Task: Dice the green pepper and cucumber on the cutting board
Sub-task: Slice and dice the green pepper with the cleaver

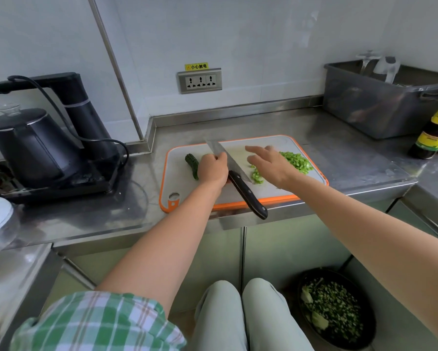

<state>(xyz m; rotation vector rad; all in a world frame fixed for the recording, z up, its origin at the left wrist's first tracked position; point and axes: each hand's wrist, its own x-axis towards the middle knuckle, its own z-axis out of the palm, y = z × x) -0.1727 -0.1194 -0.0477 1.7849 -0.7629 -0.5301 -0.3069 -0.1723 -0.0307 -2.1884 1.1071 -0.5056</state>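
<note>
The person's left hand [212,171] is curled, thumb against the blade of a knife [234,173]; whether it grips the knife or something else cannot be told. The right hand [269,164] is released, fingers straight, over diced green pepper [297,162] at the three o'clock side of the orange-rimmed cutting board [271,192]. A dark cucumber [192,165] lies on the board at nine o'clock of the left hand. On the steel tabletop [352,153], a black kettle [27,145] sits at nine o'clock, a grey tub [377,107] at one o'clock.
</note>
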